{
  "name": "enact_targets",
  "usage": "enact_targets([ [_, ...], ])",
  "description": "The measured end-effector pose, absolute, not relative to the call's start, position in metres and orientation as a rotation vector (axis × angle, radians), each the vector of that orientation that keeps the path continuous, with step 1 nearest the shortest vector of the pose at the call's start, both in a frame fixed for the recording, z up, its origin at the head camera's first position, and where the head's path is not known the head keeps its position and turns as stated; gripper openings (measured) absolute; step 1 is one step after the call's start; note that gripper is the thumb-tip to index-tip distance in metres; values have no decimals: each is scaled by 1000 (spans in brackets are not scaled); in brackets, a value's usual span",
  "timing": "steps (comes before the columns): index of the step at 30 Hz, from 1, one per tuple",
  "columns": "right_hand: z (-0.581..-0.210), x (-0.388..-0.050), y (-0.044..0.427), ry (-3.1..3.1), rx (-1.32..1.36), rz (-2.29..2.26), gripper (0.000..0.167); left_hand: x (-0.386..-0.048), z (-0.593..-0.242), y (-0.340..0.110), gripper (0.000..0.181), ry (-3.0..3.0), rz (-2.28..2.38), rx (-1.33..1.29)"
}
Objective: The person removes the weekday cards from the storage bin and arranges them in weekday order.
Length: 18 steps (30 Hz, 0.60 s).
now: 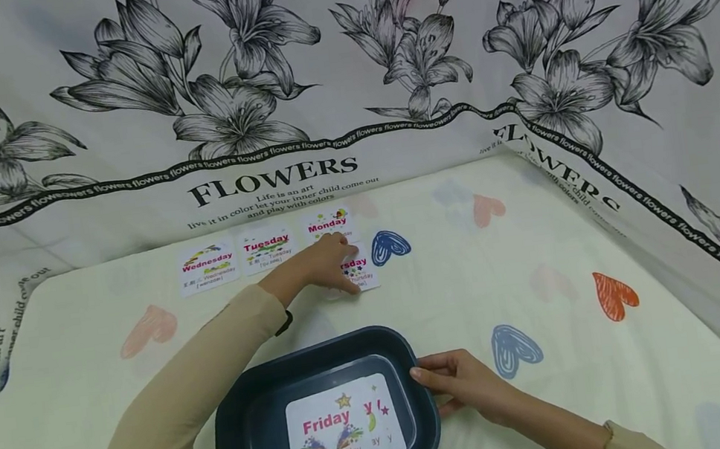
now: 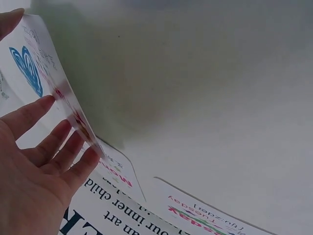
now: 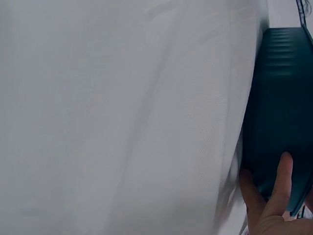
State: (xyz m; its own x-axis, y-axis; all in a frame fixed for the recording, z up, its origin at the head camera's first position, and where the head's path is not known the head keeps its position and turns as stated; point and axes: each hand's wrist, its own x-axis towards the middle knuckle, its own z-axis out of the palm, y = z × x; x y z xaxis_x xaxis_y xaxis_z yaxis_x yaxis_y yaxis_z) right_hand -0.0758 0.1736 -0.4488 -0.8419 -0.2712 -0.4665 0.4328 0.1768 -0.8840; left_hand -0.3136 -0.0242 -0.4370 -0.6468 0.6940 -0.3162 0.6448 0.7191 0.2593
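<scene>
My left hand [image 1: 324,262] holds a Thursday card [image 1: 364,275] between thumb and fingers, just in front of the Monday card [image 1: 328,226]. In the left wrist view that card [image 2: 55,63] stands tilted, with the fingertips along its printed side. To the left lie the Tuesday card [image 1: 268,258] and the Wednesday card [image 1: 206,268] in a row. My right hand [image 1: 470,383] grips the right side of a dark blue plastic tray [image 1: 427,411], fingers against its outer wall. A Friday card [image 1: 329,442] lies inside the tray, overlapping at least one other card whose lettering is partly hidden.
A cream cloth with printed hearts [image 1: 614,296] covers the table. Behind it hangs a white flower-printed curtain [image 1: 342,77] with a black lettered band, its lower part meeting the table's back edge close behind the row of cards.
</scene>
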Motion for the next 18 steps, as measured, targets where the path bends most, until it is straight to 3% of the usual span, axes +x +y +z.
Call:
enact_targets([
  [18, -449, -75, 174, 1934, 165, -1705, 63, -307, -438, -19, 85, 2515, 122, 1084],
])
